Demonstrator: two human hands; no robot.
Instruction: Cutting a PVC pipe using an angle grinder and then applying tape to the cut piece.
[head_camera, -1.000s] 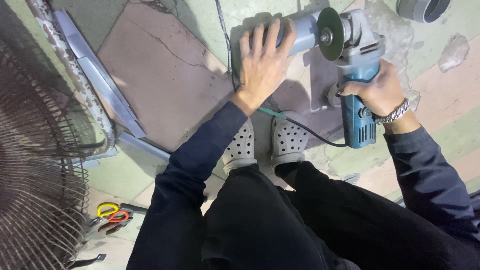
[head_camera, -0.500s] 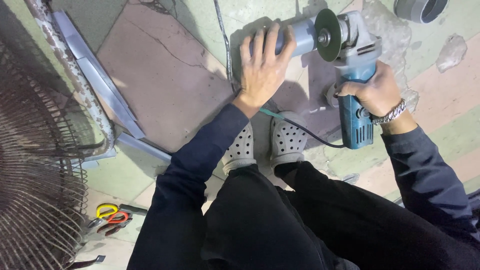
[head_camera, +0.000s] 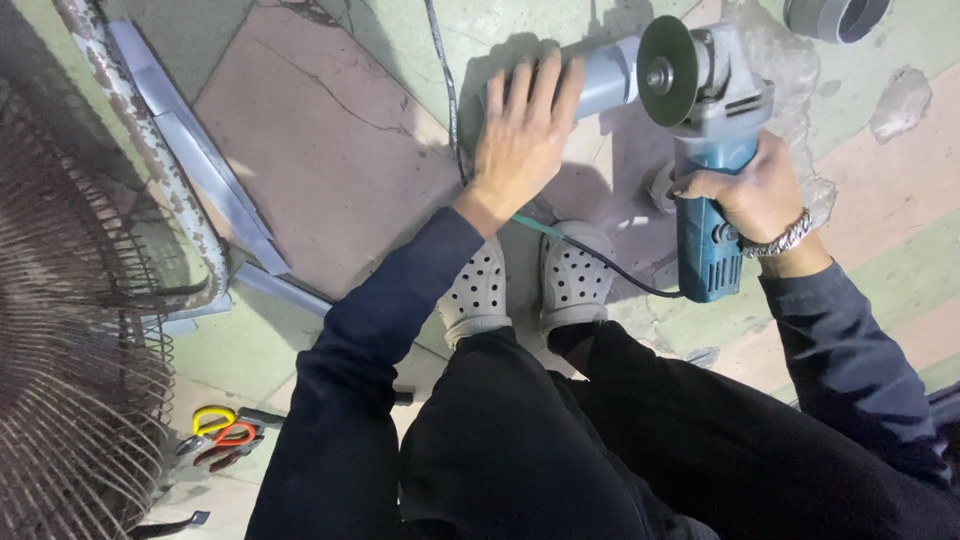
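Little changed since the earlier frames, beyond pale perforated clogs (head_camera: 525, 285): right hand (head_camera: 748, 190) still wrapped around the blue angle grinder (head_camera: 705, 150), left hand (head_camera: 522, 135) pressing with spread fingers on the grey plastic pipe (head_camera: 600, 80) lying on the floor against the dark disc (head_camera: 668, 70).
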